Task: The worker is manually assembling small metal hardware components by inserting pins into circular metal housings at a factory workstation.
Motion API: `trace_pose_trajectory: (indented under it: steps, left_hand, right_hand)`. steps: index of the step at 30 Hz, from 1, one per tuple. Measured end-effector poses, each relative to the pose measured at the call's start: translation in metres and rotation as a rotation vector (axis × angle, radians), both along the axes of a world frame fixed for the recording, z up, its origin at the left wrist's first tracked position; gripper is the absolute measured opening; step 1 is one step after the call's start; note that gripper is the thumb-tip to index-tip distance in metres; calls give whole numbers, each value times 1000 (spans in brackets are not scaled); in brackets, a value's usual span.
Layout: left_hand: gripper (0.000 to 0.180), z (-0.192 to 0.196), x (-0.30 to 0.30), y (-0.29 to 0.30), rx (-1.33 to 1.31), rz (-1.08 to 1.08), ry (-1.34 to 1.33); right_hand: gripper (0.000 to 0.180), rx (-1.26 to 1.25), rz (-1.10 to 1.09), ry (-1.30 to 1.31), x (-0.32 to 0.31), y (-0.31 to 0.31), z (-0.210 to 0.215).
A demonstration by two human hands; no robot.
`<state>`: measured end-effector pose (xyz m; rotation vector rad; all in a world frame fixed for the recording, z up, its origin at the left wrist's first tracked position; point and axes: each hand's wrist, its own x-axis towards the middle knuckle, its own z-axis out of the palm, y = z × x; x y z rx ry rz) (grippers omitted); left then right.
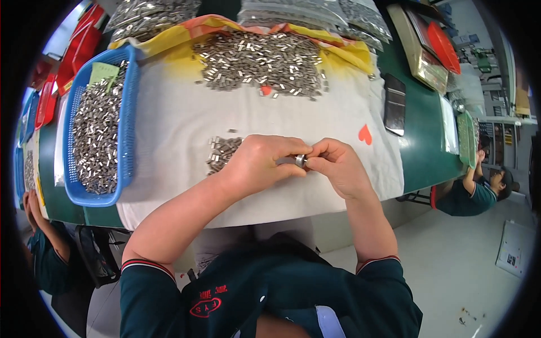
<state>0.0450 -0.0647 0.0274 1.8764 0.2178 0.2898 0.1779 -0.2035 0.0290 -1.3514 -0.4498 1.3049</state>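
My left hand [262, 160] pinches a small shiny metal cylinder [301, 160] between thumb and forefinger, above the white cloth. From the other side my right hand [339, 169] is closed with thumb and forefinger at the cylinder's right end, where a thin dark bit shows. The fingers hide much of the part. Left of my left hand, partly covered by it, lies a small heap of short metal pieces [221, 152]. Farther away, a large pile of similar metal pieces [262, 62] is spread on the cloth.
A blue plastic basket [131, 112] full of metal pieces stands at the left. Bags of metal parts [293, 17] line the far side. A dark phone [395, 104] lies right of the white cloth [327, 118]. Other people sit at far left and right [470, 191].
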Motion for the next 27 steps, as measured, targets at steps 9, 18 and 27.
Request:
trace_pose_trajectory:
  steps: [9,18,27]
  left_hand:
    - [32,-14,37,-43,-177,-41,35]
    - [33,-21,49,-46,-106,-6,108]
    - [32,-16,41,-48,-451,72,95]
  right_hand:
    - [5,2,-99,-8,21,-46,-3]
    - [9,-57,-200,-146,23,-48,-11]
    - [19,188,-217,-962,2,-52,-5]
